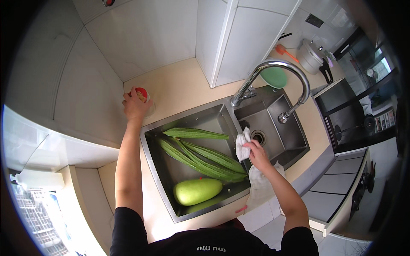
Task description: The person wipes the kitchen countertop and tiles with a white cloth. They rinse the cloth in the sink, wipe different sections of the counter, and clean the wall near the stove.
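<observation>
My left hand point(136, 104) is at the back left corner of the counter, its fingers around the red top of a clear container point(141, 92). Between the fingers and thumb of my right hand point(258, 156) is a bunched white cloth point(242, 145), over the divider between the two sink basins. Several long green ridged gourds point(208, 156) lie in the larger left basin point(189, 150). Nearer to me in that basin is a smooth pale green gourd point(198, 191). Beneath my right forearm, a thin whitish cloth or bag point(261, 184) drapes over the front edge of the sink.
A chrome gooseneck faucet point(278, 64) arches over the smaller right basin point(269, 118), which has a drain point(258, 137). Behind it stand a green oval dish point(274, 77), an orange utensil point(285, 52) and a pressure cooker point(310, 57). Wall panels point(144, 41) bound the counter's back left corner.
</observation>
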Motion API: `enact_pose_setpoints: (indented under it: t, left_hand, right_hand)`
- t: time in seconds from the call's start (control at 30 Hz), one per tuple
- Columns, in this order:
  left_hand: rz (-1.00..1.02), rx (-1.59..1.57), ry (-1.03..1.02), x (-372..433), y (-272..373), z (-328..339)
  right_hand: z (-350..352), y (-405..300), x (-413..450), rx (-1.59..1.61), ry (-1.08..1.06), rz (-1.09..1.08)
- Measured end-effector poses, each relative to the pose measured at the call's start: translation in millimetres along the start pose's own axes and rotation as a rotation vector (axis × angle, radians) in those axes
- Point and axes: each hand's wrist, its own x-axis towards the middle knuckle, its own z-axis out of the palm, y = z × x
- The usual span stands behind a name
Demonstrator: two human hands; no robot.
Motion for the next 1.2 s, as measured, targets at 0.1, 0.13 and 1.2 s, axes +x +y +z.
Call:
enact_pose_setpoints:
  t: [0.1, 0.13, 1.2]
  left_hand:
    - [0.009, -0.012, 0.012, 5, -7, -2]
    - [0.017, -0.010, 0.012, 3, -4, -5]
    - [-0.160, -1.226, -0.644, -233, 121, -95]
  right_hand:
    - [-22, -5, -11, -0.091, -0.161, 0.139]
    - [-31, -6, -10, -0.161, -0.270, 0.210]
    - [-31, -158, 88, 0.371, -0.437, -0.322]
